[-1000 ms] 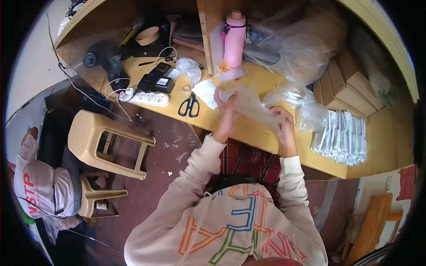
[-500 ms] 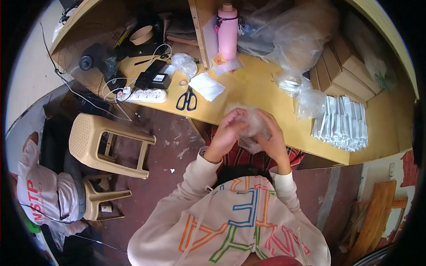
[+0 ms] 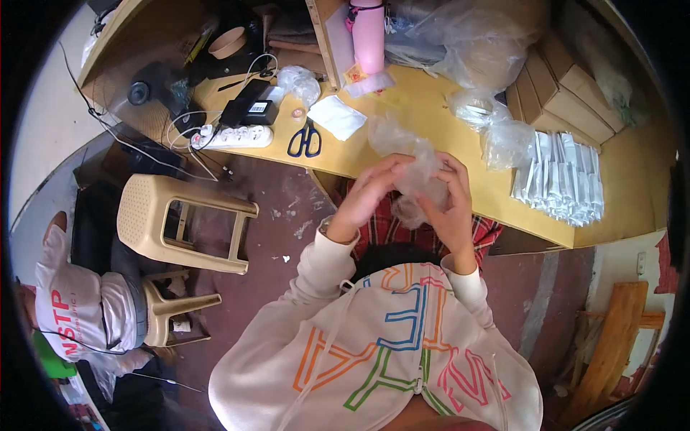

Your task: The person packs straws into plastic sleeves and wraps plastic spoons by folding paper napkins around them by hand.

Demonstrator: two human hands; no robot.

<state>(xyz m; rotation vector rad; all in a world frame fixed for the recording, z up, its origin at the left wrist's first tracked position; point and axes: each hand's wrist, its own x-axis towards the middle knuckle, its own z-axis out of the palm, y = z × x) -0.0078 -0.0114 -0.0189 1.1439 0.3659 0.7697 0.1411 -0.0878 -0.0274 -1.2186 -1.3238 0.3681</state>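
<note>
A crumpled clear plastic bag (image 3: 417,176) is held between my two hands, just in front of the desk's front edge. My left hand (image 3: 374,192) has its fingers bent against the bag's left side. On the other side my right hand (image 3: 451,208) grips it, with the thumb pressed on the plastic. One end of the bag sticks up over the desk (image 3: 431,136). Whether anything lies inside the plastic cannot be made out. Nearest to my left hand on the desk are a white paper (image 3: 338,118) and dark-handled scissors (image 3: 305,139).
Wrapped silvery packets (image 3: 559,179) lie at the right, beside clear plastic rolls (image 3: 507,144) and cardboard boxes (image 3: 560,86). A pink bottle (image 3: 368,39), a power strip (image 3: 233,136) and a beige stool (image 3: 154,215) stand further left. Another person (image 3: 90,305) sits at the far left.
The bag's upper end now stretches further up over the desk, and my hands have shifted around the plastic. The whole view has tilted slightly, so the desk items appear higher.
</note>
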